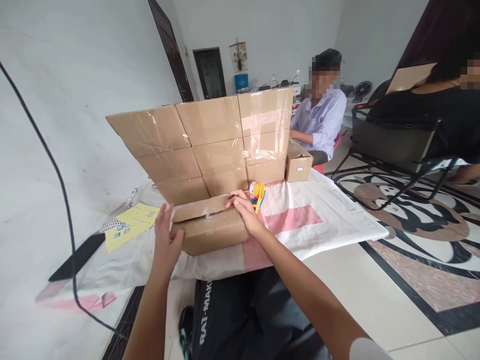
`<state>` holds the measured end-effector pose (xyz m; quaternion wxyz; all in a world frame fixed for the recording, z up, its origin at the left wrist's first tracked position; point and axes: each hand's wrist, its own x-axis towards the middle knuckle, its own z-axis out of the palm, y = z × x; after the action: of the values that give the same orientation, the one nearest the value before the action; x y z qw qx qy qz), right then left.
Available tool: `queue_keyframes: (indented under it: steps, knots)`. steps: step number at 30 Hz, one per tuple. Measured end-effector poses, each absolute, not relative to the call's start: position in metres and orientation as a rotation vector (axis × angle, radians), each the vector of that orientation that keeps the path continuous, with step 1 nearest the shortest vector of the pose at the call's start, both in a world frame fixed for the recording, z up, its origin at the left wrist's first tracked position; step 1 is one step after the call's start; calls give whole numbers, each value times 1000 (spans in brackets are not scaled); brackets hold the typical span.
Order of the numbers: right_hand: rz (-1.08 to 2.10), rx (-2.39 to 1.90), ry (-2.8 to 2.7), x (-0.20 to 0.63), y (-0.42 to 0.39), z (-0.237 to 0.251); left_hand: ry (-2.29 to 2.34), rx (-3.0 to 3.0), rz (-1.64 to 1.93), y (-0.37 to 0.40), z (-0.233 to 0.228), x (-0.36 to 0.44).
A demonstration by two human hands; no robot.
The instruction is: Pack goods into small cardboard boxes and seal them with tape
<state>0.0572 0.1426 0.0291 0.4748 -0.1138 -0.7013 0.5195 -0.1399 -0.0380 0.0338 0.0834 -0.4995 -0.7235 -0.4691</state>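
Observation:
A brown cardboard box (213, 235) lies on the cloth-covered table right in front of me, its top flaps meeting at a seam. My left hand (168, 232) grips the box's left end, thumb on the near side. Over the top right corner, my right hand (242, 207) holds the box with bent fingers. Just beyond that hand are a yellow-orange tape dispenser (258, 192) and a small blue item partly hidden under it. Behind the box rises a wide cardboard divider (210, 145) of taped panels.
A smaller carton (299, 162) with a label stands right of the divider. Yellow label sheets (131, 225) and a flat black object (77, 257) lie on the left. A black cable (56, 170) hangs at the left wall. Two other people sit at the right.

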Motion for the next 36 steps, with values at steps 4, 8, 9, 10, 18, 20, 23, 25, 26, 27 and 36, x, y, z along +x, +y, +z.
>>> queue_keyframes:
  steps: [4, 8, 9, 10, 18, 20, 23, 25, 26, 27, 36]
  knots:
    - [1175, -363, -1773, 56, 143, 17, -2053, -1656, -853, -32, 48, -112]
    - [1097, -392, -1829, 70, 145, 13, -2041, -1708, -740, -22, 49, -93]
    - [1046, -454, -1800, 77, 150, 11, -2041, -1707, -739, -21, 47, -91]
    - [993, -544, -1746, 85, 156, 9, -2042, -1702, -743, -21, 45, -91]
    - [1057, -949, -1673, 91, 240, -24, -2043, -1656, -776, 3, 44, -100]
    - [1053, -950, -1712, 82, 249, -25, -2052, -1646, -810, 17, 47, -107]
    - [955, -911, -1731, 86, 254, -17, -2048, -1668, -905, 27, 45, -120]
    - [876, -846, -1752, 102, 254, -9, -1974, -1629, -1072, 26, 38, -120]
    - [839, -807, -1766, 112, 253, -5, -1924, -1585, -1180, 25, 32, -115]
    - [804, -770, -1779, 122, 253, -2, -1881, -1559, -1289, 26, 26, -105]
    - [549, -626, -1727, 165, 247, -9, -2449, -2255, -2014, 141, 14, 21]
